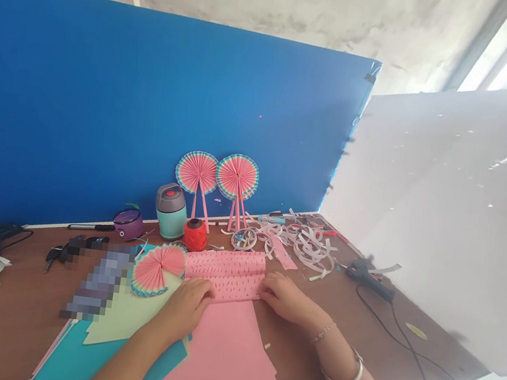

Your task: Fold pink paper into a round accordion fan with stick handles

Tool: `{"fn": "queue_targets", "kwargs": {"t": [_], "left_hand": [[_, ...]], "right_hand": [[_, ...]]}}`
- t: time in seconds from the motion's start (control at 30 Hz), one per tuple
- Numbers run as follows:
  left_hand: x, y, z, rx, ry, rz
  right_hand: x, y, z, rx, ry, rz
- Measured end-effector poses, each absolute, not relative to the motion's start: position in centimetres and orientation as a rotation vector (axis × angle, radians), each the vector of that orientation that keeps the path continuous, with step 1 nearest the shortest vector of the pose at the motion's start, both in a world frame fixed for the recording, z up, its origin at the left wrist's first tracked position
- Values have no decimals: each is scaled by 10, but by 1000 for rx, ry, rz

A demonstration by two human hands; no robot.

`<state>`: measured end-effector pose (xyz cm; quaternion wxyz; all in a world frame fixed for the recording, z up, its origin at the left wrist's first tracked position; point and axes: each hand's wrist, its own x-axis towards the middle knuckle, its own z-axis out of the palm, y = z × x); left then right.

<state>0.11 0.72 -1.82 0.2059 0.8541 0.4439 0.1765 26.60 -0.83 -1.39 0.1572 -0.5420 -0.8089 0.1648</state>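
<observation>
A sheet of pink paper [228, 274] with small dark-red marks lies in front of me, with crosswise creases along its length. My left hand [191, 306] is closed at its lower left corner, fingers curled on the edge. At the right edge, my right hand [281, 294] pinches the same sheet. Beneath it spreads a stack of plain pink paper [222, 360]. Left of the sheet rests a part-round pleated paper fan [156, 271], pink with a blue-green rim, on pale green paper [116, 328] and teal paper [86, 358].
Two round pleated fans [197, 171] lean on the blue partition [154, 96]. Nearby stand a teal flask [171, 216], a red object [194, 235] and a purple container [128, 223]. Paper strips [314, 248] pile at the back right. A black corded tool [370, 279] lies far right, keys [52, 256] left.
</observation>
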Motion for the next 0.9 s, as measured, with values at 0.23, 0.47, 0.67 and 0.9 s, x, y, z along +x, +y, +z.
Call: {"fn": "queue_targets", "kwargs": {"t": [0.23, 0.47, 0.67, 0.9], "left_hand": [[-1, 12, -26, 2307, 1230, 530], [2, 9, -23, 2383, 1279, 474], [5, 5, -19, 2464, 1345, 373], [6, 4, -23, 2406, 1388, 431]], "right_hand": [[268, -3, -16, -1591, -2211, 653], [266, -1, -19, -1651, -2106, 694], [268, -1, -22, -1618, -2159, 661], [244, -13, -15, -1616, -2328, 265]]}}
